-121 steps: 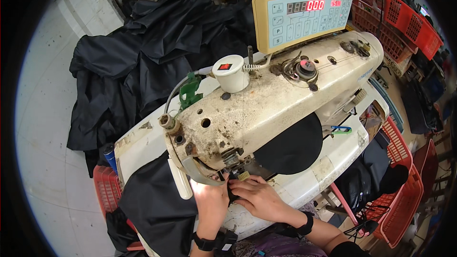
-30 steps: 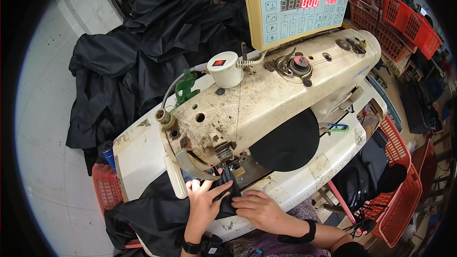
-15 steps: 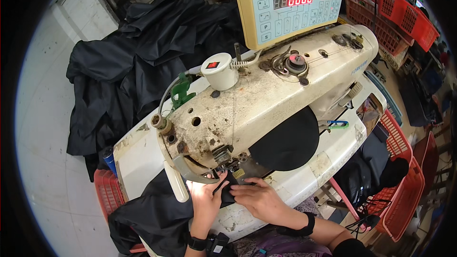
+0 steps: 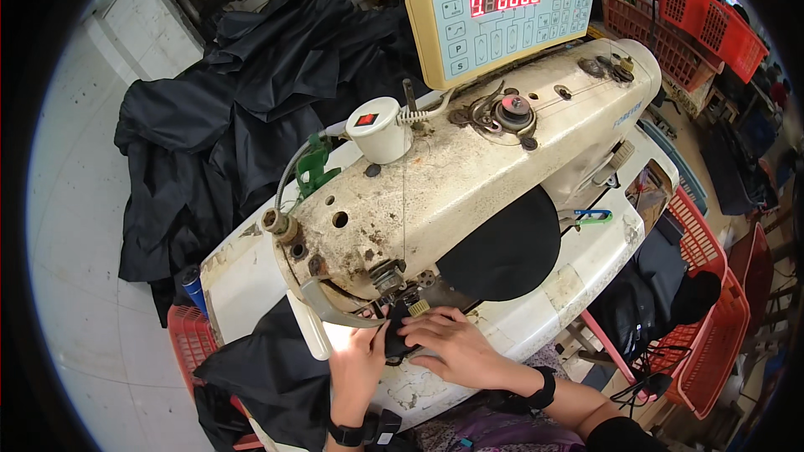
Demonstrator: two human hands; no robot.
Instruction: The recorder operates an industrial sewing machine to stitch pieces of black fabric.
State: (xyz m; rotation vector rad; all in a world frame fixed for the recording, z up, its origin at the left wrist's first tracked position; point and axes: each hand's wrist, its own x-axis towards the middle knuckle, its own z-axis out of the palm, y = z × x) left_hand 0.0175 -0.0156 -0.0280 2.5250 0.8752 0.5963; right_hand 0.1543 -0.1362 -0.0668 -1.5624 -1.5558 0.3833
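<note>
A black cloth piece (image 4: 395,336) lies beneath the needle end of a worn cream sewing machine (image 4: 469,167). On the cloth's left side, my left hand (image 4: 358,364) is closed, its fingertips pinching the edge close to the presser foot, which is partly hidden. My right hand (image 4: 452,350) bends over the cloth from the right, fingers gripping it with the thumb lower down. More black fabric (image 4: 268,368) hangs off the table's front left, beside my left wrist. A round black piece (image 4: 507,247) rests under the machine arm.
A control panel (image 4: 502,29) with red digits stands behind the machine. Black fabric (image 4: 243,117) is heaped at the back left. A red basket (image 4: 699,360) holding dark items stands at right. A white lever (image 4: 308,326) juts down near my left hand.
My right fingers have curled further over the cloth and the thumb shows below. The cloth between my hands looks more bunched. More panel digits are lit, and the whole view has shifted slightly.
</note>
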